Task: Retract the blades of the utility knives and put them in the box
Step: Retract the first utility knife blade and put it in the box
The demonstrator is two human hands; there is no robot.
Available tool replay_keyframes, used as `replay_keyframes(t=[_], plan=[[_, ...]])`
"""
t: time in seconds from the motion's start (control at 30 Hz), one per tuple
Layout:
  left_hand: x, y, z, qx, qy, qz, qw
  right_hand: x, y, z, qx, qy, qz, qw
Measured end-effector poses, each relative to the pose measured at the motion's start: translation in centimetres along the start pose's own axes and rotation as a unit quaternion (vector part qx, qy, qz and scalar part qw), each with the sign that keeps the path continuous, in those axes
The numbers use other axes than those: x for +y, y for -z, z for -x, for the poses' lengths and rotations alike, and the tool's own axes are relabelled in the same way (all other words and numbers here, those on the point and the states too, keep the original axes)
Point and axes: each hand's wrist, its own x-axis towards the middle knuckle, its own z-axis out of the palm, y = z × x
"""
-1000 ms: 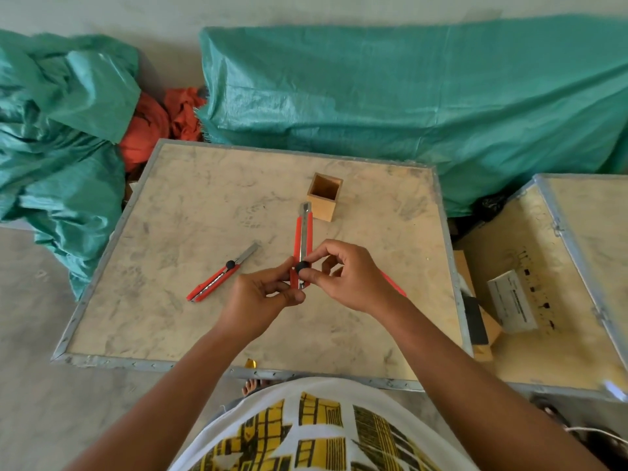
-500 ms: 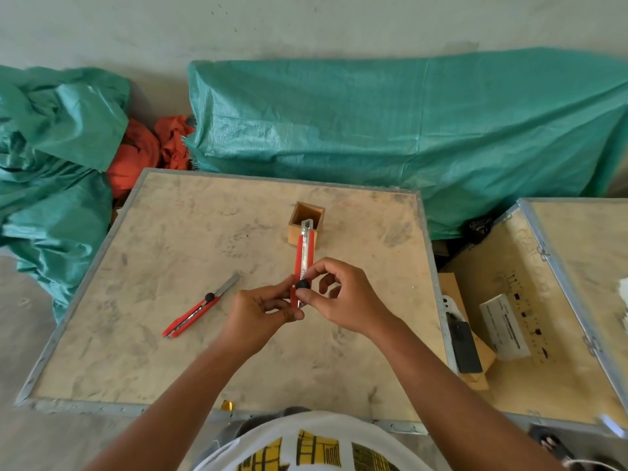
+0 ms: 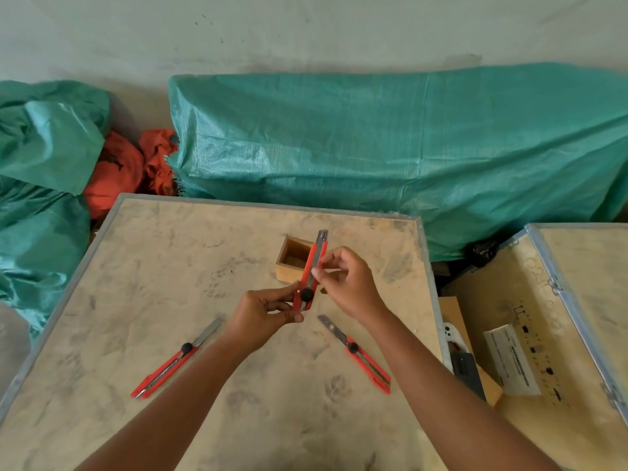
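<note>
Both hands hold one red utility knife (image 3: 313,266) upright above the table, just in front of a small open wooden box (image 3: 287,263). My left hand (image 3: 263,312) pinches its lower end beside the black knob. My right hand (image 3: 348,283) pinches the middle of its body. Only a short metal tip shows at its top. A second red knife (image 3: 170,367) lies at the left with its blade extended. A third red knife (image 3: 358,355) lies under my right forearm, blade also out.
The work surface is a tan board with a metal rim (image 3: 428,266). Green tarps (image 3: 390,158) and orange cloth (image 3: 119,171) lie behind it. To the right stands an open case (image 3: 543,317) holding a white paper (image 3: 511,358) and a dark device (image 3: 465,367).
My right hand slid from the black knob up to the middle of the knife's body. The knife has moved closer to the box. The camera tilted, bringing the third knife into view.
</note>
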Motion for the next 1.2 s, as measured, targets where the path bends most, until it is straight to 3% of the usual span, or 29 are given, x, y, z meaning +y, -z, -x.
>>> replay_keyframes(t=[0.17, 0.27, 0.37, 0.47, 0.7, 1.2], plan=[[0.2, 0.4, -6.3, 0.031, -0.030, -0.056, 0.997, 0.8, 0.1, -6.4, 0.047, -0.051, -0.072, 0.995], [-0.7, 0.9, -10.0, 0.057, -0.025, -0.143, 0.988, 1.6, -0.8, -8.9, 0.091, -0.029, -0.035, 0.995], [-2.0, 1.1, -12.4, 0.027, 0.018, -0.239, 0.970, 2.2, -2.3, -10.1, 0.113, -0.003, 0.016, 0.993], [-3.3, 0.6, -13.4, -0.008, 0.040, -0.224, 0.974, 3.0, -3.8, -10.7, 0.105, 0.001, 0.055, 0.993], [-4.6, 0.2, -13.6, 0.012, 0.044, -0.205, 0.978, 4.7, -5.6, -10.6, 0.086, 0.016, 0.140, 0.986], [-6.1, 3.7, -7.4, 0.074, 0.024, -0.139, 0.987, 3.1, -5.5, -5.2, 0.097, 0.023, 0.107, 0.989]])
